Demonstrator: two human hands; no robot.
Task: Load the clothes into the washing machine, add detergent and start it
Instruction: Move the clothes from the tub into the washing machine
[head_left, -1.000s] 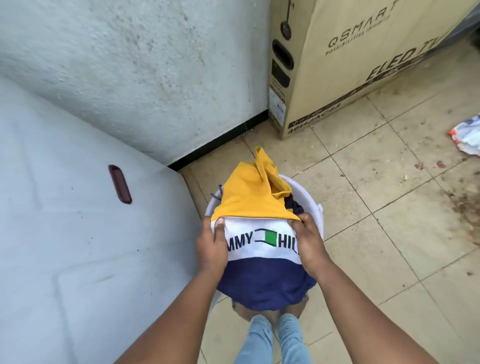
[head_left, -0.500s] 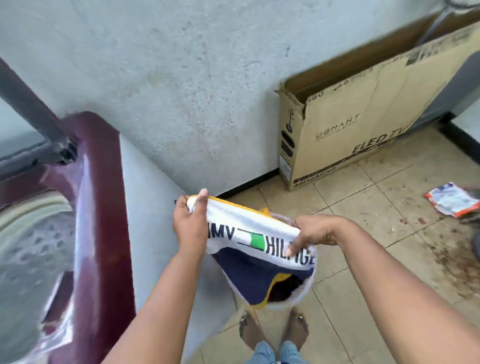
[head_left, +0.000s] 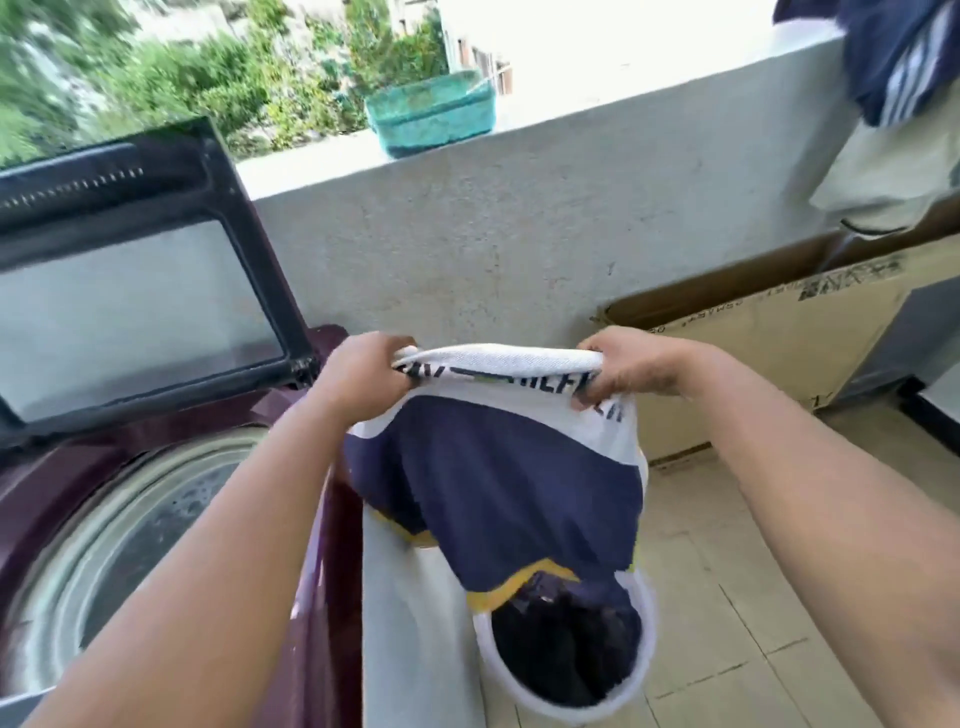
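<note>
Shirt (head_left: 493, 467), white, navy and yellow, stretched between both hands at chest height, just right of the washing machine (head_left: 322, 597) and above a white basket (head_left: 644, 670) on the tiled floor (head_left: 737, 571). Left hand (head_left: 363, 376) clenched round the bunched white band at one end, right hand (head_left: 631, 366) clenched round the other, fingers curled into the cloth on both sides. Held wide like this probably to keep the garment from trailing and to carry it over the maroon rim in one sweep. Navy body hanging free below the grip, lower hem still down at the basket's mouth, dark clothes (head_left: 561, 654) visible inside. Lid (head_left: 140, 306) propped upright at the back, so drum (head_left: 119, 545) open and ready; nothing clearly in it yet, though blur hides much of the bottom. Loading judged barely begun, with detergent and start not yet reached; no detergent in view. Next move likely a swing leftward over the drum, then letting go. Risk of the hem snagging on the rim or dragging other pieces out of the basket. Cardboard box (head_left: 769, 353) against the wall (head_left: 493, 234), green tub (head_left: 431, 117) on the ledge, other clothing (head_left: 898, 78) hanging at the upper right
</note>
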